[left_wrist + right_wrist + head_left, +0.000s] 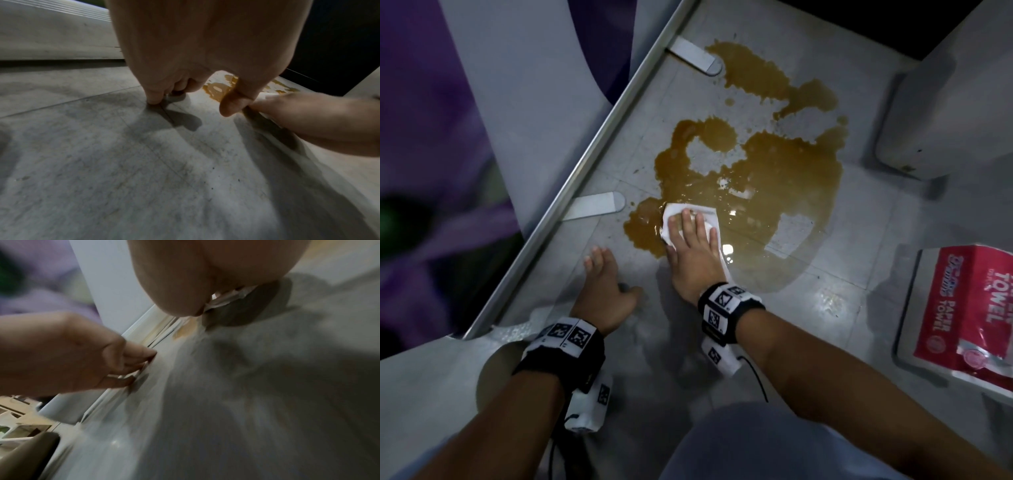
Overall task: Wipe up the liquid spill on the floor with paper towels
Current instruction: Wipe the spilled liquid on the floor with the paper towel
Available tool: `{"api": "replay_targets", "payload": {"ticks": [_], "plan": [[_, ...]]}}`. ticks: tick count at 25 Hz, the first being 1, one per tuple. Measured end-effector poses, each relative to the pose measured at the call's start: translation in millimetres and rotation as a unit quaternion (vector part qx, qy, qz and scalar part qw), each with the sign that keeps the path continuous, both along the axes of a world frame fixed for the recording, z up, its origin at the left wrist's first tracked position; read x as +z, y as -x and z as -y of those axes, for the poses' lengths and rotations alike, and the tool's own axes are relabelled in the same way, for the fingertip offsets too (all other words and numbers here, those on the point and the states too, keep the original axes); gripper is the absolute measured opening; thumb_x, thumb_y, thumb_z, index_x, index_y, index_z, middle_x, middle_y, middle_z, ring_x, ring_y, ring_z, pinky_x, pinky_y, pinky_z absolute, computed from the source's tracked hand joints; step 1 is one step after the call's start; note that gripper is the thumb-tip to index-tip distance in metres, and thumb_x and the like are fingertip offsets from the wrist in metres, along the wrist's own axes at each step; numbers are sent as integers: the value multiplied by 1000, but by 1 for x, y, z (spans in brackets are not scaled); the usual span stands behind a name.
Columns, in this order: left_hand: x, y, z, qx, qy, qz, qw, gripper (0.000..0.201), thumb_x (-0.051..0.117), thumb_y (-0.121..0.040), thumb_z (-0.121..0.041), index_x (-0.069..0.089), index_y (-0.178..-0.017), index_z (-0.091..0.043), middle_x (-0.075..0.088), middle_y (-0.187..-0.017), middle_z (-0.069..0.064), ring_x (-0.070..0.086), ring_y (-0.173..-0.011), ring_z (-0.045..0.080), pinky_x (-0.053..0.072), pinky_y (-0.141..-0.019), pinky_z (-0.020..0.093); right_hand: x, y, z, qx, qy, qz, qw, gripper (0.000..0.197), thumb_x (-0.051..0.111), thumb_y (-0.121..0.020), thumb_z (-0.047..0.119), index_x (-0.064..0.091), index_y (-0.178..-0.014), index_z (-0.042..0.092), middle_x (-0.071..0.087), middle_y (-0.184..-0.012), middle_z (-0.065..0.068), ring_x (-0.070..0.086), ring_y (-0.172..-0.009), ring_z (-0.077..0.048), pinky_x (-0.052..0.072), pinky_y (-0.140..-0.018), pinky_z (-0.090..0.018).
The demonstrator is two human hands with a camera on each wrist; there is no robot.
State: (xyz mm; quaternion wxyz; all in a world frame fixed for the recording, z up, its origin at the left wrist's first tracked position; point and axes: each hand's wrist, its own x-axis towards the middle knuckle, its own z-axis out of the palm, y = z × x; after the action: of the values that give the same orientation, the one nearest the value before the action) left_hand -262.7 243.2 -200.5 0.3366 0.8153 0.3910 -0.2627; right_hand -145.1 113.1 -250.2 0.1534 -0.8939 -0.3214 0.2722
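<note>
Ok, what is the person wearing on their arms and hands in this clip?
Both forearms are bare, with no sleeves or gloves. Each wrist carries a black strap edged with white tiles printed with black square markers, matched on the left wrist band. Under each wrist hangs a white camera block with a thin black cable.

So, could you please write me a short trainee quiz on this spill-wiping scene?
1. True or false: the right hand presses a paper towel flat onto the spill.
2. Where does the towel pack lie? A) inside the puddle B) on the floor to the person's right, clear of the puddle C) in the left hand
3. Fill in: the left hand's fingertips rest on the ____, holding nothing.

Key: 1 true; 2 B; 3 floor
</note>
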Motion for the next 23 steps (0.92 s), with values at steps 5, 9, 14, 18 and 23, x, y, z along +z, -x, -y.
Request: {"api": "replay_targets", "payload": {"ticks": [5, 9, 14, 18, 23], "plan": [[2, 3, -2, -11, 1, -9, 1000, 98, 60, -88, -30, -8, -155, -8, -18, -162, 7, -19, -149, 23, 2, -122, 38, 13, -39, -29, -27, -16, -47, 998, 54, 20, -107, 32, 9, -159, 23, -5, -167, -3, -9, -153, -24, -11, -120, -43], [5, 4, -1, -17, 8, -12, 1000, 98, 58, -87, -30, -11, -155, -11, -21, -162, 5, -21, -148, 21, 3, -121, 39, 59, -55, -16, -267, -227, -239, 906, 45, 31, -107, 42, 48, -144, 23, 61, -130, -2, 56, -113, -16, 48, -93, -31], [3, 4, -2, -17, 19, -15, 1000, 99, 57, -86, -29, -13, -155, -13, -23, -161, 3, -23, -148, 20, 2, -121, 40, 67, -123, 27, -367, -253, -102, 889, 33, 53, -100, 33, 64, -121, 10, 70, -107, -5, 66, -98, -16, 56, -83, -31], [0, 3, -2, -15, 17, -12, 1000, 98, 56, -86, -27, -12, -155, -12, -22, -161, 4, -23, -147, 21, 2, -121, 41, 47, -157, 67, -326, -79, 134, 932, 47, 54, -98, 31, 50, -141, 15, 54, -137, -12, 47, -126, -30, 41, -103, -39], [-3, 3, -2, -17, 13, -10, 1000, 98, 56, -86, -25, -13, -155, -12, -23, -161, 4, -24, -147, 21, 3, -122, 42, 24, -133, 60, -127, -11, 113, 985, 62, 38, -103, 45, 24, -156, 16, 20, -163, -10, 18, -150, -28, 21, -121, -46]]}}
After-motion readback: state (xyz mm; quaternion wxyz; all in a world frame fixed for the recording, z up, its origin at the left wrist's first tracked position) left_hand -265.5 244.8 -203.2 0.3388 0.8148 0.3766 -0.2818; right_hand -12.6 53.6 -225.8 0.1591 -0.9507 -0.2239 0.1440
